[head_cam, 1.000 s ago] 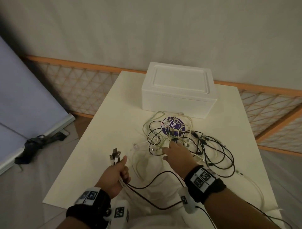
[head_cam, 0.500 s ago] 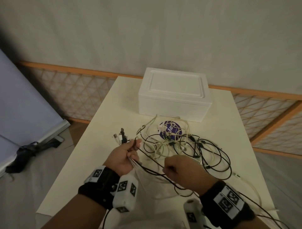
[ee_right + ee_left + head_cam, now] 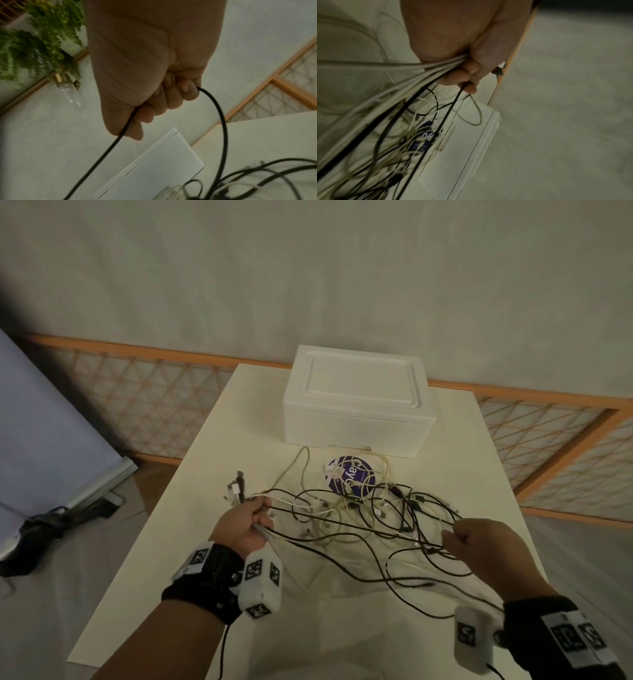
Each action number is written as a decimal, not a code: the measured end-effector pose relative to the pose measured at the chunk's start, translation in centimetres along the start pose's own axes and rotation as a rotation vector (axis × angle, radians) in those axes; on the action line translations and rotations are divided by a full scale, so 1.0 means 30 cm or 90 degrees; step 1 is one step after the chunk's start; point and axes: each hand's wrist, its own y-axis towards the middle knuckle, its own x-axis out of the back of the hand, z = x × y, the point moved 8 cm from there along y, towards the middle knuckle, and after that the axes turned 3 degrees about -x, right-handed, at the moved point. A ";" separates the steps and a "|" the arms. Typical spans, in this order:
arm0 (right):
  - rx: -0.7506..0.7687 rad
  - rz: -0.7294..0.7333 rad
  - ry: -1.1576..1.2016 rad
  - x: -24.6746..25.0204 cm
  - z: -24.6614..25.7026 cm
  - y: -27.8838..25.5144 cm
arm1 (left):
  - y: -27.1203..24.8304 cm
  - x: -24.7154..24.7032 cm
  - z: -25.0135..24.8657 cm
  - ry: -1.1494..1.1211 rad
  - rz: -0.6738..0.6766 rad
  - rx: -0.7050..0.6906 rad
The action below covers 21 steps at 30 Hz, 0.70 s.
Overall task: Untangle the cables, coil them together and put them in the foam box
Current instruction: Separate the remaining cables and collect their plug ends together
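Note:
A tangle of black and white cables (image 3: 373, 508) lies across the middle of the white table (image 3: 212, 460). My left hand (image 3: 246, 522) grips a bunch of cable ends, and their plugs (image 3: 236, 487) stick up past my fist; the left wrist view shows white and black cables (image 3: 426, 73) running out of my curled fingers. My right hand (image 3: 479, 546) is raised at the right, fist closed round a black cable (image 3: 217, 111) that loops out of it. The white foam box (image 3: 356, 402) stands lid on at the far end of the table.
A round purple sticker (image 3: 349, 477) lies under the cables in front of the box. An orange lattice rail (image 3: 548, 446) runs behind and to the right of the table. A dark bag (image 3: 44, 525) lies on the floor at the left.
My right hand left the tangle, took hold of a black cable and drew it out to the right. My left hand moved forward with its bunch of plugs.

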 end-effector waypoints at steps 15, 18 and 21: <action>0.184 0.120 0.100 -0.123 0.403 0.038 | -0.055 -0.049 0.141 0.084 -0.017 0.073; 0.272 0.265 0.122 -0.235 0.620 -0.026 | -0.079 -0.083 0.172 0.057 0.000 0.074; 0.261 0.271 0.170 -0.275 0.675 -0.021 | -0.110 -0.087 0.162 0.032 -0.006 0.062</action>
